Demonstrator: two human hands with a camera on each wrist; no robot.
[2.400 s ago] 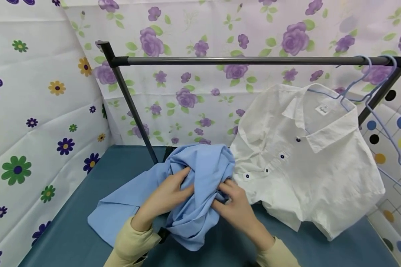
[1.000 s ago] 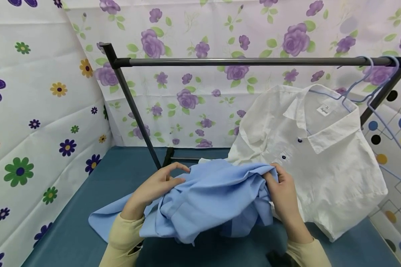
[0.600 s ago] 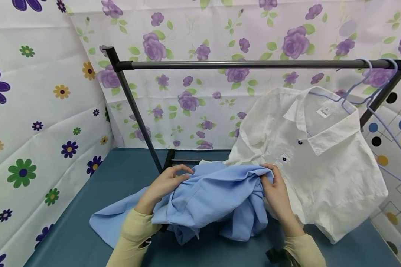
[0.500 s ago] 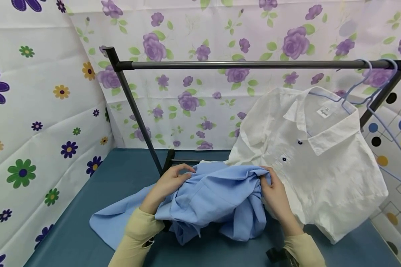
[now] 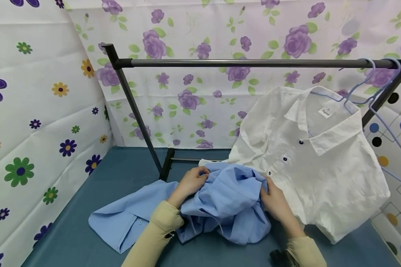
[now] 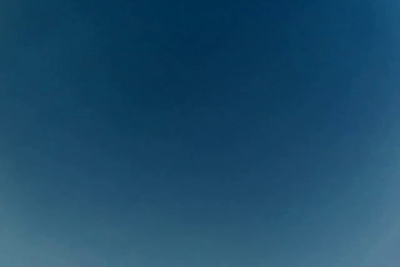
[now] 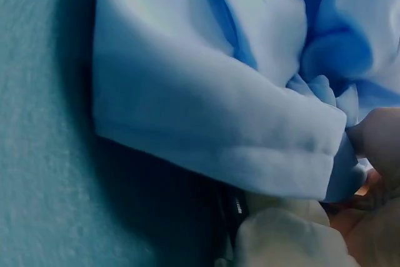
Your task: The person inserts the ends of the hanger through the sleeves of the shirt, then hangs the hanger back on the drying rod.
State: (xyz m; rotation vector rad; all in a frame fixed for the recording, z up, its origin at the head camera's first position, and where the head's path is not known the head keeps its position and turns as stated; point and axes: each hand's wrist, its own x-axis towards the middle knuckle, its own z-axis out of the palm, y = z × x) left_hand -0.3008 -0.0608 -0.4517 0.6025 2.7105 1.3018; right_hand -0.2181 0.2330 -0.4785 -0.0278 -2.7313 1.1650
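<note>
A rumpled light blue shirt (image 5: 230,196) lies bunched on the table between both hands in the head view. Its flatter part with a small button spreads out to the left. My left hand (image 5: 192,183) pinches the bunch at its upper left. On the right side, my right hand (image 5: 276,202) grips the cloth between thumb and fingers. In the right wrist view, a stitched edge of the blue shirt (image 7: 219,129) hangs beside part of the right hand (image 7: 381,148). Only blurred dark blue fills the left wrist view, hiding that hand's fingers.
Behind stands a dark metal clothes rack (image 5: 220,63). A white buttoned shirt (image 5: 314,178) on a blue hanger (image 5: 354,87) hangs at the right and touches the dark teal table (image 5: 87,207). Another blue hanger (image 5: 387,128) hangs beside it. Flowered sheets (image 5: 187,122) wall the back and left.
My left hand has moved right, drawing the blue cloth into a tighter bunch. The shirt's buttoned part at the left now shows more. My right hand has stayed at the right side, slightly lower.
</note>
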